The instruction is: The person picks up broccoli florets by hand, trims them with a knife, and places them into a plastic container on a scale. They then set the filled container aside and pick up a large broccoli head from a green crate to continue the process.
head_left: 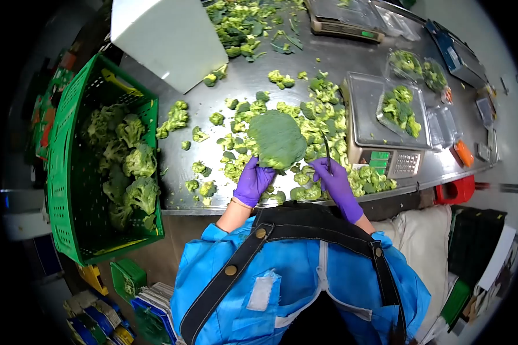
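My left hand, in a purple glove, is closed around the underside of a large broccoli head, its dark green crown facing up. To the right of it, my right hand, gloved the same way, grips a knife whose thin dark blade points up and away from me. Cut broccoli florets lie scattered on the metal table around and beyond both hands. The stem of the held head is mostly hidden behind the crown and my fingers.
At left, a green crate holds several broccoli heads. A white box stands at the back left. On the right, a scale carries a clear tray of florets, near an orange object. A second scale sits farther back.
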### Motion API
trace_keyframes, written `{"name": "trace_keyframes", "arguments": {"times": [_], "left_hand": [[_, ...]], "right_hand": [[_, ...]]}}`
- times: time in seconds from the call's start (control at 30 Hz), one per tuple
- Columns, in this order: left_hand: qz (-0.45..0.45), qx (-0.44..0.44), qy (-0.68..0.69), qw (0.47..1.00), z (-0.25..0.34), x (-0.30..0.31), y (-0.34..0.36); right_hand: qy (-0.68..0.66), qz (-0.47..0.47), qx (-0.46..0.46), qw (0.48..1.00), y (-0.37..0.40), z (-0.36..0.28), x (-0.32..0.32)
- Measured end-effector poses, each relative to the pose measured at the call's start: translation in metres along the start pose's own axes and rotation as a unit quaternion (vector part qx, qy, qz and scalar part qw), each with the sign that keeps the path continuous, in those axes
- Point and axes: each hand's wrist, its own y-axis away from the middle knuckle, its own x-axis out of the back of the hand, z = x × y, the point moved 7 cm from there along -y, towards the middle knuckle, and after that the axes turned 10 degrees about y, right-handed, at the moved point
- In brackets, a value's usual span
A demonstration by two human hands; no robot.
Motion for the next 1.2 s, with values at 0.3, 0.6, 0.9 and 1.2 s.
{"name": "trace_keyframes", "arguments": {"times": [0.3,0.6,0.9,1.2], "left_hand": [[0.064,-0.014,-0.35,0.934,-0.008,0.047,-0.025],[0.112,0.073,-0.246,0.96,-0.032,0.02,-0.038],[0.103,0.1,-0.259,0.955,-0.037,0.021,-0.029],[0.089,-0.072,-0.56,0.821,-0.015,-0.011,-0.017]], "right_hand": [[-0.222,-0.052,-0.071,0.971,0.019,0.058,-0.008],[-0.261,0.009,-0.026,0.965,0.018,0.034,0.003],[0.253,0.094,0.111,0.956,0.024,0.006,-0.002],[-0.033,0.016,0.002,0.999,0.011,0.041,0.005]]}}
